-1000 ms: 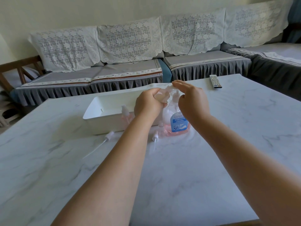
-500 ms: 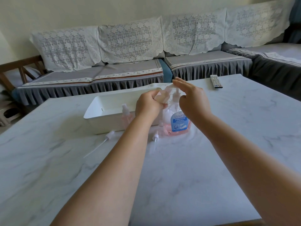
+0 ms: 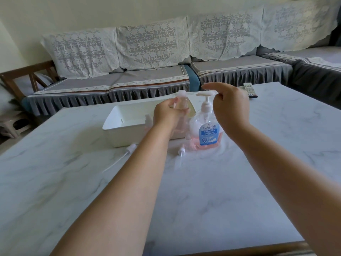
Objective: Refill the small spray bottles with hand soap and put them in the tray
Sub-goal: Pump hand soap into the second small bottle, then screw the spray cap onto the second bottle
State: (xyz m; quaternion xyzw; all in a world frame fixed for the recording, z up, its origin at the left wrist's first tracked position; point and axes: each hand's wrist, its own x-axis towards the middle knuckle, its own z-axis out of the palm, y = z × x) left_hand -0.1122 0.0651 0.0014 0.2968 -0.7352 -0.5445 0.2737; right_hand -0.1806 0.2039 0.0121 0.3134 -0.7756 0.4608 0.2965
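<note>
Noted: desk [image 3: 239,182] of white, grey-veined marble-look slab, smooth and faintly glossy, near edge showing a wooden strip at lower right. Toward the far edge, left of centre: white plastic tray [image 3: 118,124], rectangular, rounded corners, deep plain walls. Left hand [image 3: 168,112] raised above the tray's right end, fingers curled round a small clear spray bottle [image 3: 181,103], cylindrical, held upright, white cap at top. Just right of it: hand soap bottle [image 3: 207,130], clear rounded plastic, pink liquid low inside, blue label, white pump head with long flat spout pointing left. Right hand [image 3: 230,109] hovering over that pump, index finger extended leftward, other fingers loosely bent, gripping nothing; contact with the pump not determinable. At the soap bottle's front left foot: another small bottle [image 3: 189,145], pinkish, partly hidden by the left forearm. A further small bottle [image 3: 148,120] standing against the tray's front wall, mostly hidden by the same forearm. Lying flat on the desk in front of the tray: two loose white spray heads, one [image 3: 130,147] with a long thin dip tube trailing toward the near left, one [image 3: 180,152] beside the pinkish bottle. Remote control [image 3: 250,90] at the far right edge. Broad bare slab across the near half and right side. Beyond the far edge: grey sofa [image 3: 147,82] with pleated skirt and white lace covers.
</note>
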